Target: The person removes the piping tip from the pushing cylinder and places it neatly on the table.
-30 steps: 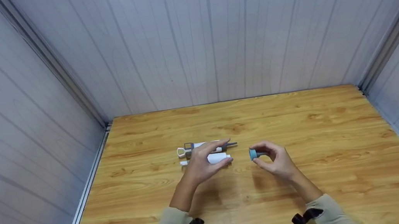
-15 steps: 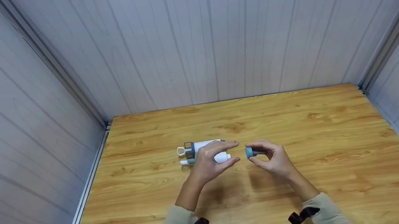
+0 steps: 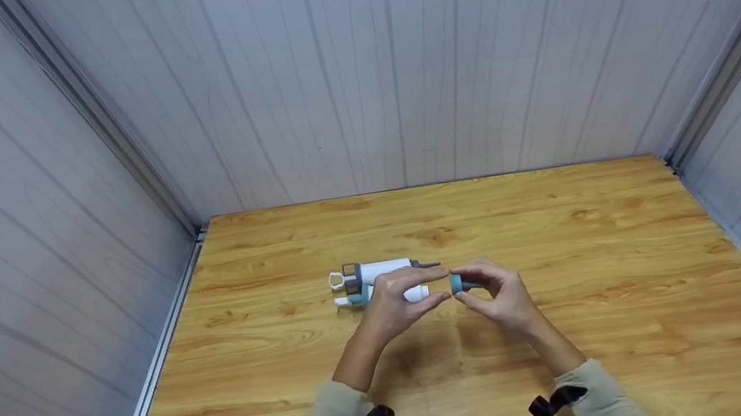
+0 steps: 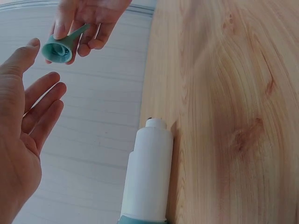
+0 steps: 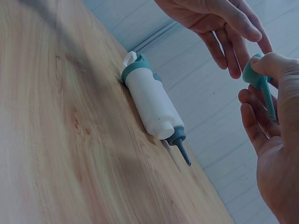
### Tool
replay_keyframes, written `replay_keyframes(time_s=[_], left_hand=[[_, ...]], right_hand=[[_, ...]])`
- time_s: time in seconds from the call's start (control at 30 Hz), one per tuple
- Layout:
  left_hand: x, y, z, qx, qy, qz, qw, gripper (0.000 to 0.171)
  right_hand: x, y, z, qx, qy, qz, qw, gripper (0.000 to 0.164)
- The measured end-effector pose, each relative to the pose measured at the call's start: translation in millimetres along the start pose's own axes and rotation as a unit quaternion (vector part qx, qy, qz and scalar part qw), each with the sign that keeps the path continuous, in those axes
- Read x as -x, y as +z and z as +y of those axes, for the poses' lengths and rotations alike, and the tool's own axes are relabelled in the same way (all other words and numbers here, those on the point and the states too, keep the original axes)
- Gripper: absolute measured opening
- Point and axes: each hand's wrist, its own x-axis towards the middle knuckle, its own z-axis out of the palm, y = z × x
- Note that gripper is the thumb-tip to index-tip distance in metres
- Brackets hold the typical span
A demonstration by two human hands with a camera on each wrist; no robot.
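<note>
Head view, centre: spread left hand (image 3: pixel 390 307) had neared the teal cap (image 3: pixel 456 284) the right hand (image 3: pixel 507 296) pinched, seemingly within reach.

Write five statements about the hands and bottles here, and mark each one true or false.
1. The right hand pinches a teal nozzle. True.
2. The left hand grips the teal-collared bottle. False: it holds nothing.
3. Both bottles stand upright. False: both lie on the wooden table.
4. The grey-collared bottle has a dark nozzle fitted. True.
5. A nozzle is fitted on the teal-collared bottle. False: its white neck is bare.
</note>
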Motion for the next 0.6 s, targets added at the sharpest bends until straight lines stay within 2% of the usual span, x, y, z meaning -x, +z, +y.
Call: replay_keyframes(time_s=[0.37, 0.6], left_hand=[[2.9, 2.9, -1.8, 0.007, -0.016, -0.015, 0.9997, 0.027], [1.3, 1.8, -0.5, 0.005, -0.013, -0.003, 0.9999, 0.026]], right_hand=[[-0.2, 6.2, 0.0, -0.003, -0.008, -0.009, 1.0, 0.04], [-1.7, 8.9, -1.6, -0.005, 0.0, -0.003, 1.0, 0.039]])
